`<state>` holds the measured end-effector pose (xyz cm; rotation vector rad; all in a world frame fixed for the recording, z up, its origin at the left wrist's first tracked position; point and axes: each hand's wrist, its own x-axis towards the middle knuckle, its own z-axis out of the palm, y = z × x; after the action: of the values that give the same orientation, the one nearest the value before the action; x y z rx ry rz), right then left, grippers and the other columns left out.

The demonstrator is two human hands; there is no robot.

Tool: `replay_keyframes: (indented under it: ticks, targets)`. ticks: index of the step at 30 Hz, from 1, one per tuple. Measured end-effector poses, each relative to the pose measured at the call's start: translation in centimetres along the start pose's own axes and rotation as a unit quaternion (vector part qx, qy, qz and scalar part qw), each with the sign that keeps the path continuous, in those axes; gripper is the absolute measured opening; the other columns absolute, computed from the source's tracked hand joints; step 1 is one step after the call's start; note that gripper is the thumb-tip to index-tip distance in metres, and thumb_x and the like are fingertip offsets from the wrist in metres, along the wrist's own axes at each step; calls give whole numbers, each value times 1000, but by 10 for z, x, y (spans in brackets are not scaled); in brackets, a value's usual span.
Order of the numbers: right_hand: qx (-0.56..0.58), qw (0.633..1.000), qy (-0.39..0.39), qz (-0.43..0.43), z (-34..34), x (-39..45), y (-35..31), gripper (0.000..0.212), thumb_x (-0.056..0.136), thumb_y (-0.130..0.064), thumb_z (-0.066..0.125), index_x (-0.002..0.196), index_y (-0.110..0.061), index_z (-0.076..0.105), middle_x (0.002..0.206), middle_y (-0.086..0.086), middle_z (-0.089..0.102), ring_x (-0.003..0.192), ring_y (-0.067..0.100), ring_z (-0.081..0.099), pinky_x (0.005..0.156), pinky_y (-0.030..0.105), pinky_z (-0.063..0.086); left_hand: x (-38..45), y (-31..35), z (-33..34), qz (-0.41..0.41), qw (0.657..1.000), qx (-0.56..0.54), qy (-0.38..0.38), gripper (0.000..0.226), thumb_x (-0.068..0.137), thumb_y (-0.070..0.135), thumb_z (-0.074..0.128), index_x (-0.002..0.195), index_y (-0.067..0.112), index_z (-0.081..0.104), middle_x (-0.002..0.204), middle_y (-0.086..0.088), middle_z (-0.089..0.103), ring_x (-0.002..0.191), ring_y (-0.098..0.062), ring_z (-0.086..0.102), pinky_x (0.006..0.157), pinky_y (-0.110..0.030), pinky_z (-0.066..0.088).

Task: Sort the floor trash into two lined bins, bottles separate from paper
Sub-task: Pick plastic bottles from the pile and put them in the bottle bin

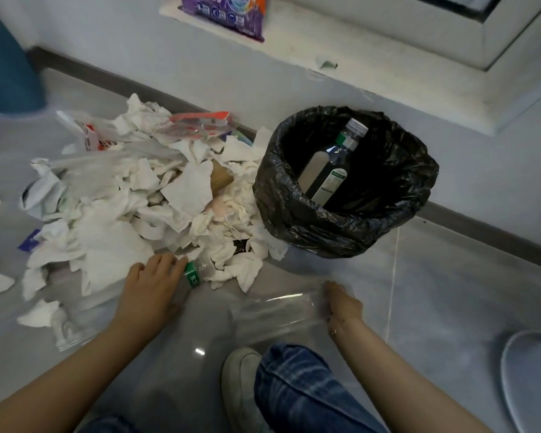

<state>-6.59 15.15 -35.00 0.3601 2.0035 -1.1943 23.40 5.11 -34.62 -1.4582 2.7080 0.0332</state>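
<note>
Down low, left hand [152,284] curled over a clear bottle with a green label [191,276], gripping it at the near edge of the paper heap [144,207]. Right hand [344,304] closed round the end of a second clear bottle [275,314], lying sideways above the floor tiles [450,292], blurred. Beyond, black-lined bin [294,214] standing against the skirting, mouth open, one labelled bottle [331,164] leaning inside. Crumpled white tissue touching the bin's left side. Bare tile between heap, bin and shoe [241,385]; more to the right, up to a pale rounded rim [512,370].
</note>
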Motion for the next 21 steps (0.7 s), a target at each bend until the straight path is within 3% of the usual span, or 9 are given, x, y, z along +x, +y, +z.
replay_keyframes:
  ticks: [3, 5, 7, 10, 13, 16, 21]
  targets:
    - [15, 993, -97, -59, -1, -31, -5, 20, 83, -19, 65, 95, -4, 64, 83, 10, 64, 69, 22, 58, 61, 31, 47, 7, 1, -4, -13, 999, -29, -21, 97, 41, 33, 91, 127, 8, 56, 105, -13, 64, 92, -34, 63, 67, -39, 49]
    - [10, 978, -158, -136, -2, -60, -12, 10, 86, -21, 64, 89, -11, 63, 85, 9, 66, 75, 21, 62, 67, 32, 51, 9, 3, -10, -19, 997, -66, -32, 101, 55, 31, 86, 143, 14, 39, 117, -11, 61, 102, -33, 59, 73, -40, 47]
    - [5, 952, -220, -214, -1, -89, -23, 18, 85, -22, 66, 100, -13, 62, 96, 6, 69, 84, 15, 66, 76, 28, 54, 5, 2, -17, -16, 993, -107, -37, 110, 60, 29, 82, 149, 18, 19, 123, -10, 57, 106, -32, 55, 80, -39, 46]
    - [-15, 900, -285, -331, 0, -129, -43, 31, 80, -21, 69, 109, -16, 59, 98, 2, 69, 87, 6, 66, 76, 18, 53, -6, -4, -36, -22, 980, -199, -2, 118, 57, 23, 86, 149, 12, 12, 115, -14, 60, 102, -35, 55, 83, -38, 45]
    - [-38, 837, -296, -458, -5, -166, -74, 36, 78, -26, 68, 111, -17, 56, 101, 1, 68, 94, 10, 66, 81, 21, 53, -18, -3, -78, -64, 960, -265, 70, 103, 62, 32, 86, 146, 11, 29, 129, -9, 53, 119, -26, 45, 96, -29, 35]
    - [-57, 769, -287, -568, -10, -197, -116, 39, 80, -30, 67, 113, -14, 54, 103, 3, 66, 96, 15, 65, 82, 26, 54, -18, 6, -131, -63, 938, -303, 154, 86, 63, 38, 84, 135, 20, 43, 122, 12, 46, 117, -10, 39, 94, -20, 28]
    - [-69, 704, -207, -676, -21, -234, -211, 38, 84, -37, 64, 112, -16, 49, 93, -13, 59, 86, 0, 61, 75, 18, 52, 0, 16, -232, -28, 909, -363, 204, 76, 63, 41, 83, 121, 37, 35, 117, 22, 40, 107, 2, 38, 86, -19, 32]
